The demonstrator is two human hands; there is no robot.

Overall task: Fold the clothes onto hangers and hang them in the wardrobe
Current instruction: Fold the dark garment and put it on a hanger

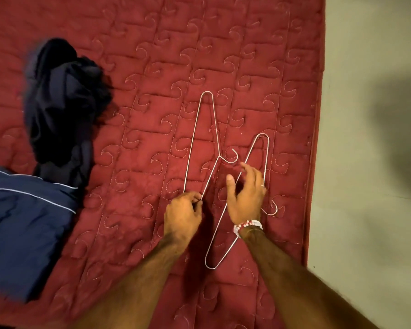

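Two thin wire hangers lie on the red quilted mattress [152,67]. My left hand [182,214] pinches the near corner of the left hanger [193,138], whose hook curls toward the right. My right hand [244,193] hovers with spread, relaxed fingers over the right hanger [220,224], holding nothing. A crumpled dark navy garment [62,100] sits on the mattress at the left. Below it lies a blue garment with thin white stripes [26,222], partly spread out.
The mattress ends at the right with a raised red edge [314,162]. Beyond it is a pale grey floor [370,138] with a dark shadow on it. No wardrobe is in view.
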